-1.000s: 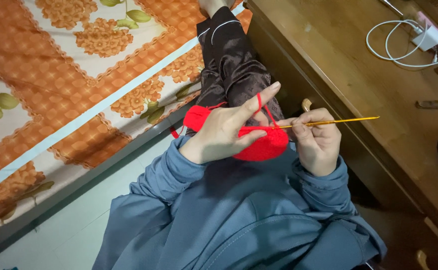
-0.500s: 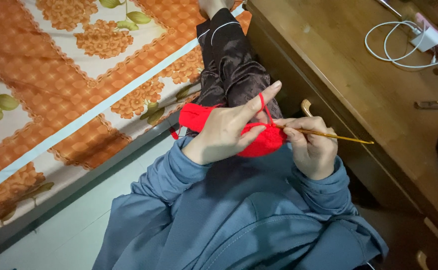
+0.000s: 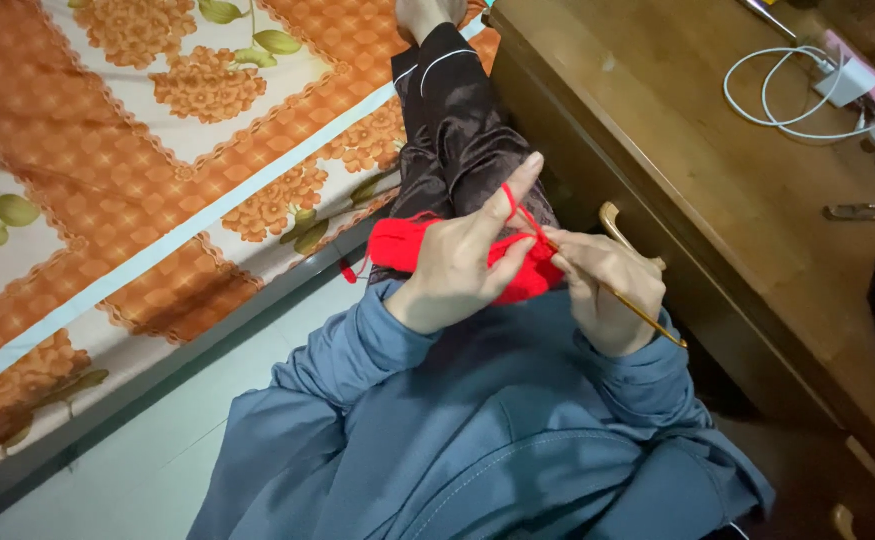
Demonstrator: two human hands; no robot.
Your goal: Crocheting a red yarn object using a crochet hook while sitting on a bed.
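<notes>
Red crochet piece (image 3: 518,268) between both hands

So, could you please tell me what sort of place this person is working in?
Most likely a bedroom at home: a bed with an orange floral sheet, a wooden desk with a white charger cable, and red crochet work in the hands.

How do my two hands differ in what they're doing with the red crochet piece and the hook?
The left hand grips the red crochet piece, while the right hand holds the thin golden crochet hook. The left hand's index finger points up with red yarn looped over it; the right hand's fingers are curled around the hook. The left hand lies spread across the fabric; the right hand is closed into a loose fist. Both emerge from blue sleeves and meet at the work.
</notes>
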